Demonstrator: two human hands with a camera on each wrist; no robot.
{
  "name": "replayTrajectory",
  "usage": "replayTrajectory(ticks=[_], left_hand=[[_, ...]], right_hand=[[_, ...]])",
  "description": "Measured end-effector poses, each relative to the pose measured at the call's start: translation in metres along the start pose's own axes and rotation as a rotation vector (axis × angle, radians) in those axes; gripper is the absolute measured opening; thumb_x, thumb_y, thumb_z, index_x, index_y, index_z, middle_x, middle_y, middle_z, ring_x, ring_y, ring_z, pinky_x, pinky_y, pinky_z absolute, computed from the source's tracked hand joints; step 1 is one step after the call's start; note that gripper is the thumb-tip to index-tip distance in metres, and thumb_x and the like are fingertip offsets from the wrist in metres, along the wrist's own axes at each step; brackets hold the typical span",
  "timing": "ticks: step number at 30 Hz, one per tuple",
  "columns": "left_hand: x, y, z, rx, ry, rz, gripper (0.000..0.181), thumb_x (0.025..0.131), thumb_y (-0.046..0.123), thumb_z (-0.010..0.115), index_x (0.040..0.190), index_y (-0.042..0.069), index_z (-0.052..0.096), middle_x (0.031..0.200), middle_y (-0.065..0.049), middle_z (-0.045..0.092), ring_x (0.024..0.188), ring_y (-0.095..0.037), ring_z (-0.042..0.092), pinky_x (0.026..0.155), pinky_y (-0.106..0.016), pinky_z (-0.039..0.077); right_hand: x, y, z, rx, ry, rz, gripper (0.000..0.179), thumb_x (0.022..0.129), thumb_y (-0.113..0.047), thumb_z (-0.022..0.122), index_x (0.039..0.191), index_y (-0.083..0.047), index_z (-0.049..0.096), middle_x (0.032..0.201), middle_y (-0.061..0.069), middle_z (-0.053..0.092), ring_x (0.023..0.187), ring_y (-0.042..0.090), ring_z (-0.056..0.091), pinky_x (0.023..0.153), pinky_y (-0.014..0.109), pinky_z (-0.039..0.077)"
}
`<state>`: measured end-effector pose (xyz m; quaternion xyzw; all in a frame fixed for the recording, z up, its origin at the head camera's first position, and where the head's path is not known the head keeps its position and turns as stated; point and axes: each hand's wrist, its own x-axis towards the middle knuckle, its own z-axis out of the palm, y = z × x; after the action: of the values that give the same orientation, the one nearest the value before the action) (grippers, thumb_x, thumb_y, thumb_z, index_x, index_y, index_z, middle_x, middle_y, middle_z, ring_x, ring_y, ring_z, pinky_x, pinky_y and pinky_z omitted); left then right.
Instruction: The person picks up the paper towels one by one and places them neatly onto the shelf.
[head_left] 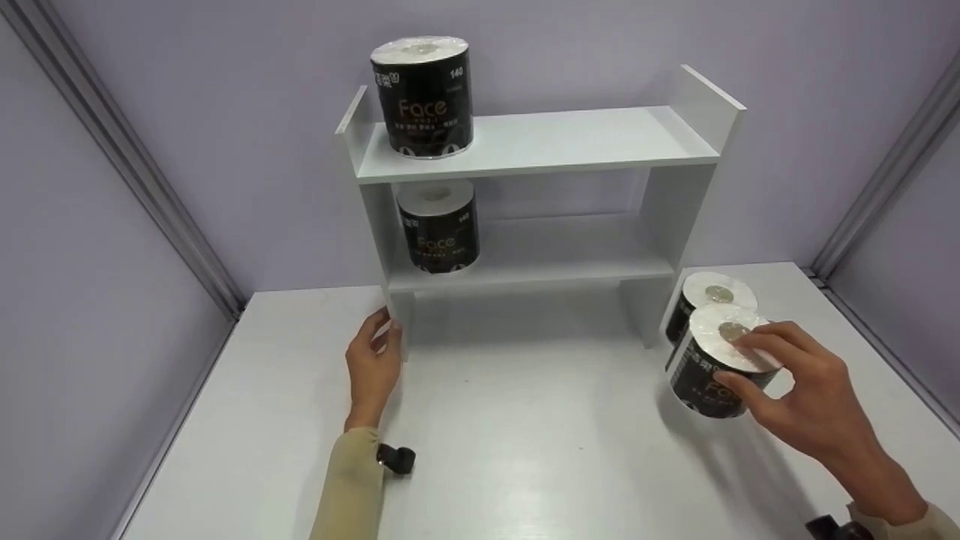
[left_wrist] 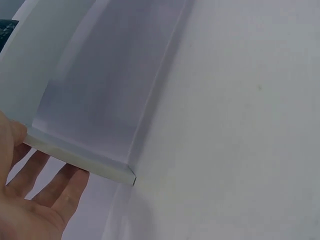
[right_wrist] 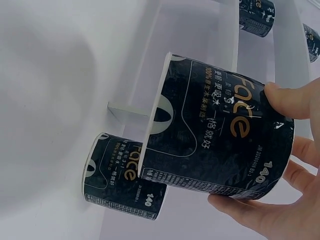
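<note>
At the right, my right hand (head_left: 814, 390) grips a black-wrapped toilet paper roll (right_wrist: 220, 132) by its side and top, thumb toward the front. The roll is tilted and held up off the table. Just behind it, partly covered, a second black roll (head_left: 679, 319) stands on the table beside the shelf. My left hand (head_left: 375, 364) pinches the lower left side panel of the white shelf (left_wrist: 80, 157), with the thumb on one face and the fingers on the other. One roll (head_left: 424, 105) stands at the left of the top board, another (head_left: 442, 232) at the left of the middle board.
The white shelf's right side panel (head_left: 641, 315) stands close to the roll on the table. The white table (head_left: 510, 450) spreads in front of the shelf, with purple-grey walls (head_left: 187, 112) and metal corner posts (head_left: 885, 165) around it.
</note>
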<state>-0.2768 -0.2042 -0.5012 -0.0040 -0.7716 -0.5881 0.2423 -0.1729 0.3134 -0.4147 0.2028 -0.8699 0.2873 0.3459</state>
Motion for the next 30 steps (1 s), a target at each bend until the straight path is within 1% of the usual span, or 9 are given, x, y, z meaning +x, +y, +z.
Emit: replayTrajectory(ticks=[6,9,14,18,24,30], left_hand=[[-0.001,-0.011,0.001,-0.037,-0.02,-0.052,0.047,0.105,0.008,0.067,0.15,-0.003,0.056,0.154,-0.026,0.056,0.134,-0.044,0.064,0.109,-0.042,0.057],[-0.002,-0.015,0.0,-0.066,-0.032,-0.082,0.049,0.104,0.007,0.068,0.151,-0.004,0.055,0.155,-0.026,0.055,0.136,-0.045,0.062,0.11,-0.043,0.056],[-0.004,-0.021,0.0,-0.108,-0.045,-0.126,0.05,0.105,0.009,0.068,0.152,-0.002,0.055,0.157,-0.024,0.055,0.14,-0.043,0.059,0.113,-0.044,0.054],[-0.004,-0.023,0.001,-0.101,-0.03,-0.145,0.048,0.104,0.011,0.07,0.149,-0.001,0.059,0.154,-0.022,0.058,0.139,-0.04,0.061,0.112,-0.042,0.054],[-0.004,-0.024,0.002,-0.106,-0.024,-0.151,0.045,0.104,0.012,0.071,0.146,0.001,0.062,0.152,-0.018,0.061,0.138,-0.037,0.063,0.111,-0.04,0.055],[-0.008,-0.024,0.0,-0.18,-0.035,-0.218,0.047,0.105,0.015,0.071,0.15,0.006,0.061,0.153,-0.015,0.061,0.138,-0.032,0.063,0.109,-0.034,0.056]], right_hand=[[0.0,-0.002,0.0,0.025,0.016,-0.008,0.048,0.064,0.004,0.099,0.105,-0.006,0.076,0.108,0.001,0.069,0.104,-0.009,0.057,0.091,0.002,0.041],[0.0,-0.002,-0.001,0.018,0.01,-0.001,0.048,0.064,0.004,0.099,0.105,-0.006,0.076,0.108,0.001,0.068,0.104,-0.01,0.057,0.091,0.001,0.041],[0.001,-0.003,-0.001,0.014,0.011,-0.001,0.049,0.064,0.004,0.099,0.107,-0.005,0.077,0.108,0.002,0.069,0.104,-0.01,0.056,0.091,0.001,0.04],[0.003,-0.003,0.0,0.026,0.014,0.008,0.051,0.063,0.005,0.1,0.109,-0.004,0.079,0.108,0.005,0.07,0.106,-0.011,0.056,0.092,0.001,0.04],[0.005,-0.005,0.002,0.031,0.019,0.018,0.052,0.063,0.004,0.1,0.11,-0.004,0.08,0.109,0.006,0.071,0.108,-0.011,0.056,0.093,0.0,0.039],[0.007,-0.007,0.002,0.036,0.029,0.007,0.053,0.062,0.005,0.1,0.109,-0.005,0.08,0.108,0.007,0.07,0.108,-0.011,0.056,0.094,0.0,0.04]])
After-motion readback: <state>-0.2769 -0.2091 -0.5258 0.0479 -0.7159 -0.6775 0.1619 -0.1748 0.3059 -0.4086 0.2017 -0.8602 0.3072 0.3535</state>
